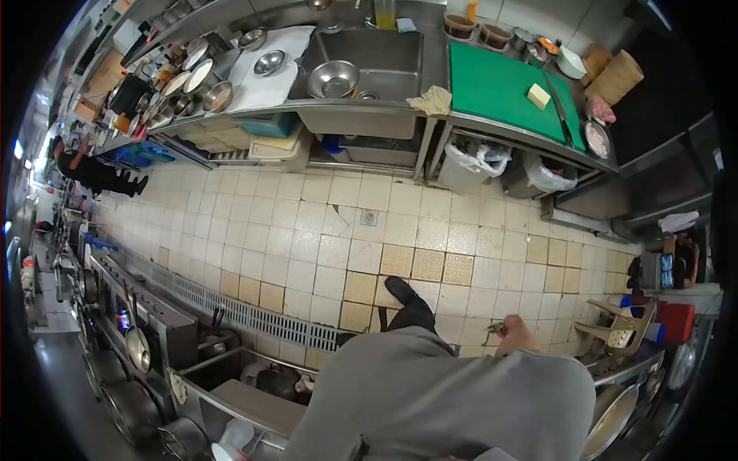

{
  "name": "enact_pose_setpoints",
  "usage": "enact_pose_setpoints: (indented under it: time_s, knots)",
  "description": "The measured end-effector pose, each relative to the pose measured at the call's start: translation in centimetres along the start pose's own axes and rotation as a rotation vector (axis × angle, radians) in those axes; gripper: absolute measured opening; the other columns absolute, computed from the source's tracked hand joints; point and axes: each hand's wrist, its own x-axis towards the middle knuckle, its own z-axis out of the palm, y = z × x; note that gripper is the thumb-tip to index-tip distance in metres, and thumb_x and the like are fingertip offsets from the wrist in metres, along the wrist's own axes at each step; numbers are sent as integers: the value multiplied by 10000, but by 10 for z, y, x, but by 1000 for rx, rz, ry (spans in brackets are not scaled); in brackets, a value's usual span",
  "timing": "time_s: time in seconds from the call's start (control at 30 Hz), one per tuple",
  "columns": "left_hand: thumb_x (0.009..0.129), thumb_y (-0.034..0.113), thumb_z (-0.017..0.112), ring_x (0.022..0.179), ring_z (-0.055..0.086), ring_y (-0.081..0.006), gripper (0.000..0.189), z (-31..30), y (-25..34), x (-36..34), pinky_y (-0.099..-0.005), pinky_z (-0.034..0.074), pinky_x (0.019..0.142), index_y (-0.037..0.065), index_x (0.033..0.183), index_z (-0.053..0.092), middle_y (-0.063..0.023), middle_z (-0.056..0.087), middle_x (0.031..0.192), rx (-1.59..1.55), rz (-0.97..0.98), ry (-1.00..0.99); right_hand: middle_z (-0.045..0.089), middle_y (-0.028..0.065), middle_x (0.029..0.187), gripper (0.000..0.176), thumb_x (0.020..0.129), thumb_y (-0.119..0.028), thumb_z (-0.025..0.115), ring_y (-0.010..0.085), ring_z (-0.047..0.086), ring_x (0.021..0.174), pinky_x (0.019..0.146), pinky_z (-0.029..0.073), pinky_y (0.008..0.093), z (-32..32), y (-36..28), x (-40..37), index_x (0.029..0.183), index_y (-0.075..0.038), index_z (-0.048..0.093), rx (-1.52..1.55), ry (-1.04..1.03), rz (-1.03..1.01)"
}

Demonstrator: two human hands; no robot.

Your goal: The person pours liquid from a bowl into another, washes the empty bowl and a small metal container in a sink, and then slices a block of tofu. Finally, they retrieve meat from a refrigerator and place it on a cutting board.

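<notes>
At the lower right of my grey shirt, my right hand [516, 335] is closed around a small grey-green thing [494, 328] whose kind I cannot make out. The hand is over the tiled floor, apart from any counter. My left hand does not show; my body hides that side. Ahead of me, a green cutting board [492, 88] lies on the steel counter, with a pale yellow block [538, 97] and a long dark-handled knife [559, 115] on it. Neither is within touch of my right hand.
A steel sink [392, 65] holds a metal bowl [333, 79] at its left. Lined bins [477, 163] stand under the counter. A beige chair [619, 323] is at the right, stoves with pans [138, 347] at the left. Another person [96, 170] stands far left.
</notes>
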Motion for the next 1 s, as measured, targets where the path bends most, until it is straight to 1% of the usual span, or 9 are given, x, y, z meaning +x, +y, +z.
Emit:
enact_pose_setpoints:
  time_s: [0.07, 0.3, 0.37, 0.5, 0.53, 0.63, 0.7, 0.83, 1.0]
  knots:
    - [909, 102, 431, 1045, 571, -425, 477, 8, 16, 3, -496, 542, 910, -32, 1367, 447, -275, 509, 1306, -96, -41, -38, 635, 138, 687, 154, 853, -51, 580, 239, 598, 559, 446, 458, 424, -91, -91, 91, 712, -42, 643, 133, -9, 478]
    - [892, 110, 433, 966, 580, -442, 471, -7, 68, 15, -517, 588, 846, -59, 1331, 449, -289, 499, 1273, -377, -78, -58, 645, 150, 655, 266, 903, -107, 543, 265, 635, 563, 423, 465, 448, -290, -307, 364, 676, -34, 661, 147, 585, 342]
    - [887, 112, 434, 944, 583, -446, 470, -27, 76, 30, -523, 601, 828, -66, 1321, 449, -293, 496, 1264, -464, -78, -26, 719, 165, 958, 204, 892, -93, 576, 284, 722, 801, 617, 597, 398, -321, -385, 377, 996, 14, 714, 971, 570, 629]
    - [877, 117, 435, 899, 588, -456, 468, -90, 84, 53, -535, 627, 792, -81, 1301, 450, -301, 490, 1245, -638, -78, 55, 584, 162, 700, 144, 864, -7, 494, 282, 589, 520, 366, 415, 419, -219, -440, 382, 753, -12, 585, 636, 299, 185]
    - [885, 128, 468, 882, 595, -446, 503, -106, 68, 57, -542, 623, 823, -79, 1342, 435, -280, 489, 1268, -592, 52, -16, 547, 153, 659, 127, 870, -13, 489, 289, 549, 481, 368, 417, 422, -184, -481, 365, 781, -19, 579, 1138, 292, 303]
    - [849, 126, 508, 972, 552, -414, 422, -152, 45, 38, -533, 626, 803, -21, 1244, 492, -206, 536, 1139, -646, 55, 223, 637, 178, 739, 194, 912, -70, 473, 286, 630, 528, 390, 507, 401, -22, -542, 387, 938, -2, 653, 439, -8, -162]
    - [824, 51, 427, 1270, 472, -464, 624, -171, 33, 13, -607, 613, 841, 36, 1448, 404, -214, 407, 1484, -529, 41, 468, 658, 155, 682, 207, 866, -87, 515, 245, 675, 549, 428, 544, 377, 15, -649, 270, 939, 44, 657, 604, -344, -290]
    - [792, 52, 447, 1257, 477, -413, 644, -260, -11, -1, -570, 622, 847, 38, 1434, 395, -209, 430, 1433, -748, 64, 496, 698, 178, 891, 441, 905, -155, 565, 248, 690, 613, 497, 566, 369, 127, -801, 93, 1315, 8, 551, 255, -691, -692]
    - [788, 12, 441, 1308, 472, -450, 693, -367, -74, -22, -607, 539, 974, 50, 1479, 396, -199, 466, 1454, -864, 2, 574, 690, 185, 867, 385, 880, -127, 572, 280, 680, 688, 640, 548, 386, 210, -952, -144, 1240, 3, 606, -40, -938, -1151]
